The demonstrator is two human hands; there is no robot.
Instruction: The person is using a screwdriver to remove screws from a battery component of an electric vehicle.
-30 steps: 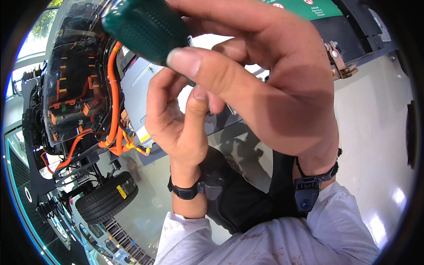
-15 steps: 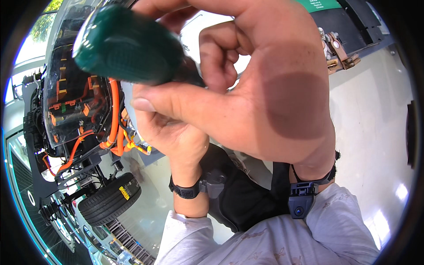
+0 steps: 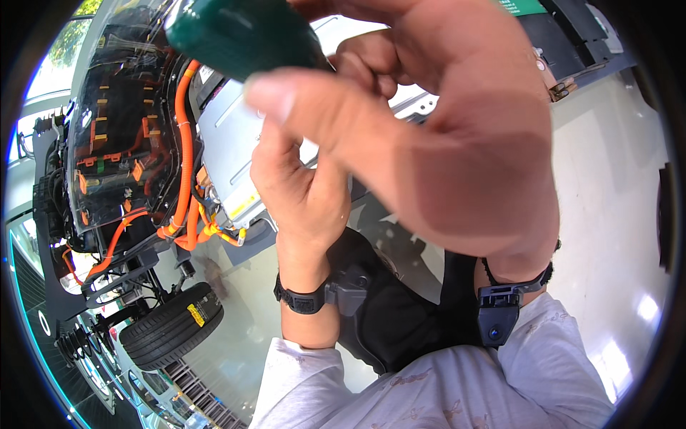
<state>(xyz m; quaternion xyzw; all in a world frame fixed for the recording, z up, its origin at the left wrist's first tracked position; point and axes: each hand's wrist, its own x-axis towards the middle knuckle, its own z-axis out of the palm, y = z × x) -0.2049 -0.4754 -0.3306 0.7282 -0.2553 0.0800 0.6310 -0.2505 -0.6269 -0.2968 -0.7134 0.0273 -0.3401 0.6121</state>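
Close in front of me, my right hand [image 3: 443,136] holds a tool by its dark green rounded handle [image 3: 243,36], with the thumb along its near side. The index finger arches over the top edge of the view and the other fingers curl inward. The tool's working end is hidden, so its exact kind cannot be told. Below and behind the right thumb, my left hand [image 3: 304,189] is raised with its palm partly showing. Its fingers are mostly covered by the right hand, and whether it touches the tool cannot be seen.
A silver-grey metal case [image 3: 232,154] lies beyond my hands. Left of it are a thick orange cable [image 3: 184,136] and a clear-covered unit [image 3: 107,157] on a vehicle chassis. A tyre [image 3: 175,325] stands lower left. Copper-coloured metal parts [image 3: 561,89] rest at upper right.
My right hand and the green-handled tool have moved up and to the right. The left hand has shifted slightly right, and more of the silver-grey case now shows.
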